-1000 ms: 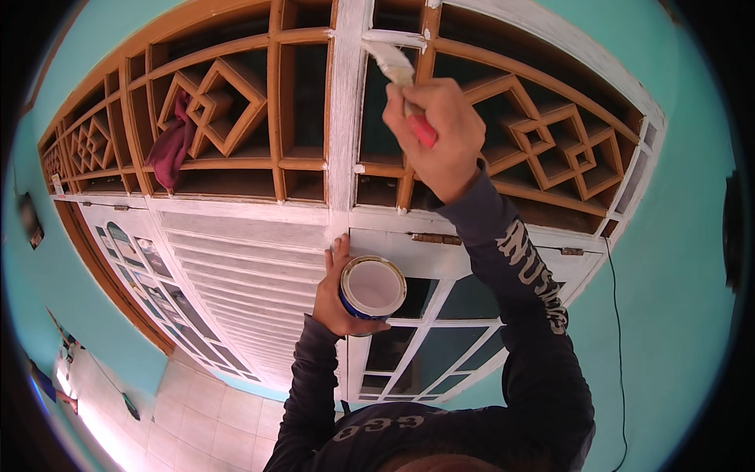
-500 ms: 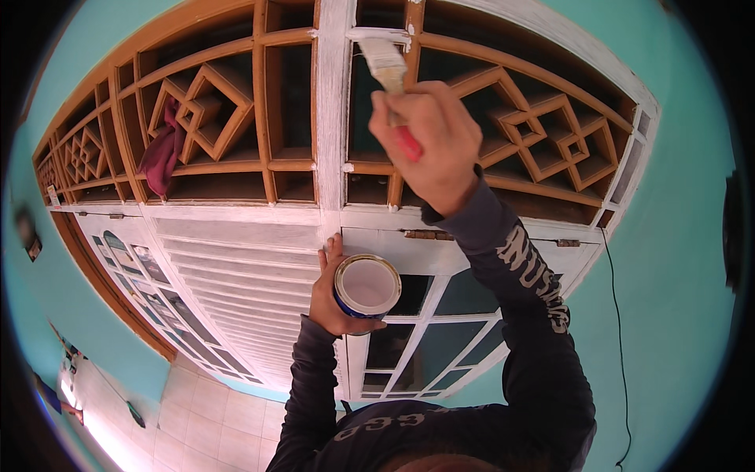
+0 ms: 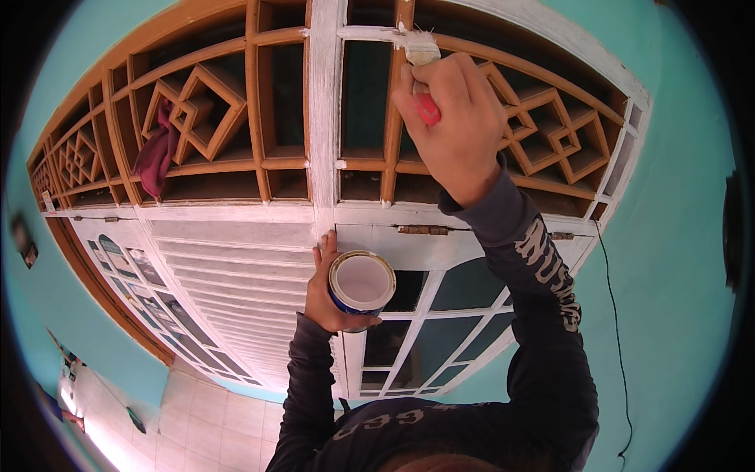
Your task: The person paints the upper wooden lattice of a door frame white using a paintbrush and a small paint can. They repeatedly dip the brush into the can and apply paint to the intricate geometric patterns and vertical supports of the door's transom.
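Observation:
My right hand is closed around a paintbrush with a red handle. Its white-coated bristles touch the wooden lattice where a white crossbar meets a brown upright. White paint marks that joint. Lower down, my left hand grips a paint can from its left side, thumb below and fingers behind. The can has a blue outside, and pale paint shows inside. Its place is in front of the white door frame, beside a white upright post.
A maroon cloth hangs from the brown lattice on the left. White louvred panels and glazed door panes lie below. A dark cable runs down the turquoise wall at right. Pale floor tiles show at lower left.
My right hand has moved the brush to the right, from along the white crossbar to its joint with the brown upright. My left hand still holds the can in nearly the same place.

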Motion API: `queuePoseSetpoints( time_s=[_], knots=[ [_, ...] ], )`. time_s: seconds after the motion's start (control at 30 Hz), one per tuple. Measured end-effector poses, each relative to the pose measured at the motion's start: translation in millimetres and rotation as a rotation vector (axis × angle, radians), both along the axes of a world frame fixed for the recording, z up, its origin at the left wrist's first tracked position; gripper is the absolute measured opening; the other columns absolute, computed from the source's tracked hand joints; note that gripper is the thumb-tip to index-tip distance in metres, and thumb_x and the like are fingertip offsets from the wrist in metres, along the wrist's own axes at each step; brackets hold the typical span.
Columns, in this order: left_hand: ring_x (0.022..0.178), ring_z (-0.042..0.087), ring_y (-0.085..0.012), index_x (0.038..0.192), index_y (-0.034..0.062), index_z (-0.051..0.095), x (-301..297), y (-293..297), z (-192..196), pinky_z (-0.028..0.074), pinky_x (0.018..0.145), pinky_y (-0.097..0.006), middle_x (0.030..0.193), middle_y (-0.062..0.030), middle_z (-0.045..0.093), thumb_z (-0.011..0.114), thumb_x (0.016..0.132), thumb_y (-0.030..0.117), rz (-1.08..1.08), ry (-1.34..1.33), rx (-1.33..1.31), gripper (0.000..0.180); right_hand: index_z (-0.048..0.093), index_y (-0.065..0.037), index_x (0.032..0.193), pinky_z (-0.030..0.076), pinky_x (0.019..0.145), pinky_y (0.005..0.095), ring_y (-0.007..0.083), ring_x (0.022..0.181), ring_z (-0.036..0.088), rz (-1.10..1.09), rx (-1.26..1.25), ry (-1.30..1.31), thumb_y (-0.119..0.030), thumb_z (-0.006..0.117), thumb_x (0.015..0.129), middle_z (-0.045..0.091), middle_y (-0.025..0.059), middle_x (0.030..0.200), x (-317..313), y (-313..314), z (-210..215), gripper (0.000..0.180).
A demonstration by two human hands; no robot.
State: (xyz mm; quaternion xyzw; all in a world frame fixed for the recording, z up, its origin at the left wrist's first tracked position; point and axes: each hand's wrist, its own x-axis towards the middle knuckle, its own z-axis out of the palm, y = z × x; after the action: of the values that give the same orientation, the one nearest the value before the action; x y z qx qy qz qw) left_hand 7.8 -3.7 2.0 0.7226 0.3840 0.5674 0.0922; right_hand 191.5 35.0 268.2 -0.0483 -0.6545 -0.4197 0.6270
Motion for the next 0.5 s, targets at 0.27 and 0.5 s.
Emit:
queuePoseSetpoints(
  time_s=[0.27,0.5],
  knots=[
    [0.155,0.021,-0.0469,0.134,-0.0018,0.06,-1,4,-3,0.002,0.126,-0.053,0.159,-0.0371,0.032,0.101,0.036,0.036,-0.005,0.002,0.026,0.112,0.059,-0.008,0.089,0.052,0.059,0.0368,0.0282,0.067,0.061,-0.06,0.021,-0.043,-0.002,0.082,0.077,0.058,0.0079,0.081,-4,0,2,0.027],
    [0.154,0.021,-0.0479,0.134,-0.0016,0.06,-3,3,-1,0.003,0.126,-0.053,0.159,-0.0372,0.033,0.101,0.036,0.035,-0.023,0.001,0.024,0.112,0.06,-0.006,0.089,0.051,0.059,0.0371,0.0307,0.068,0.061,-0.015,0.024,-0.106,-0.003,0.083,0.077,0.057,0.01,0.08,-11,5,-1,0.025]
  ],
)
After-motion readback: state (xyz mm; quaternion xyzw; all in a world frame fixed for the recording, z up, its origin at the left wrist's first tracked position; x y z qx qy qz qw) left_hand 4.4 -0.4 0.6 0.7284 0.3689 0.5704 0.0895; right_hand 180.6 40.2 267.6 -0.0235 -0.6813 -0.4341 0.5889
